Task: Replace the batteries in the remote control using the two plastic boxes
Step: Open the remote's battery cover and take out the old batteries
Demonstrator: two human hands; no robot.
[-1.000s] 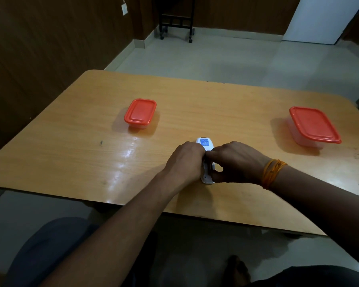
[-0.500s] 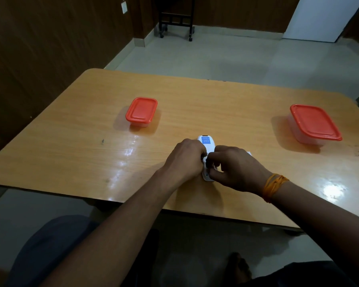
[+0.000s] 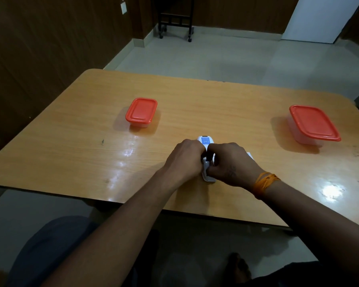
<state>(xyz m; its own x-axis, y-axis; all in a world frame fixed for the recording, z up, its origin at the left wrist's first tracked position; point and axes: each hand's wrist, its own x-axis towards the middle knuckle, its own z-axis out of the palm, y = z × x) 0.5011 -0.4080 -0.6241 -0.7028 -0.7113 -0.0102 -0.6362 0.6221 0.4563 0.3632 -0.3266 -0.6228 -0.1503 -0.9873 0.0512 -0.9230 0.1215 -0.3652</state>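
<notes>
Head cam: remote control [image 3: 205, 141] lies face-down near the front edge of the table [image 3: 195, 104], midway between the two lidded plastic boxes, small one [image 3: 141, 110] far left and large one [image 3: 313, 123] far right, both still closed. My left hand [image 3: 184, 160] clamps the remote's side to pin it while the right hand [image 3: 234, 164] has its fingers [image 3: 210, 159] curled in on the battery bay; I can't tell whether a cell is actually pinched yet. I'd keep the left pressing flat so the body doesn't skid, lever the cell up from its spring end, not drag it, and mind the white piece [image 3: 250, 155] just behind the right hand, probably the cover.
</notes>
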